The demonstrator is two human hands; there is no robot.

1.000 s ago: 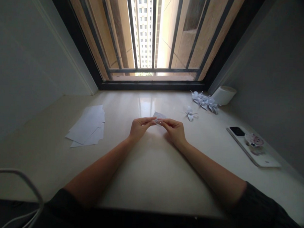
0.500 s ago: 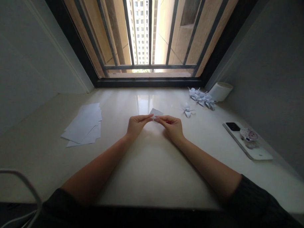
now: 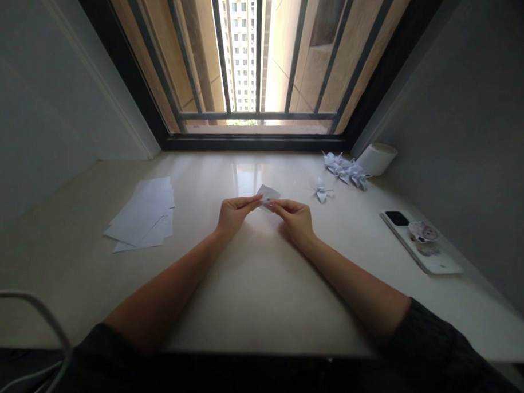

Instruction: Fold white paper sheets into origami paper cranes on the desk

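Note:
Between my two hands is a small piece of white paper (image 3: 269, 191), held just above the pale sill. My left hand (image 3: 236, 213) pinches its left side between thumb and fingers. From the right, my right hand (image 3: 296, 218) pinches the same paper near its lower edge. My fingertips hide the near part, so its folds cannot be made out. Beyond my right hand sits a single folded paper crane (image 3: 321, 193). Further back, several more folded white cranes (image 3: 344, 169) lie in a cluster.
Loose white paper sheets (image 3: 143, 209) lie stacked on the left of the sill (image 3: 258, 299). A white roll (image 3: 378, 159) rests by the right wall. A phone (image 3: 421, 242) with a round grip lies at right. A pale cable (image 3: 35, 300) loops at lower left.
My fingertips have drawn slightly apart at the paper, so a bit more of it shows between them. The whole view has shifted slightly; everything else stays in place.

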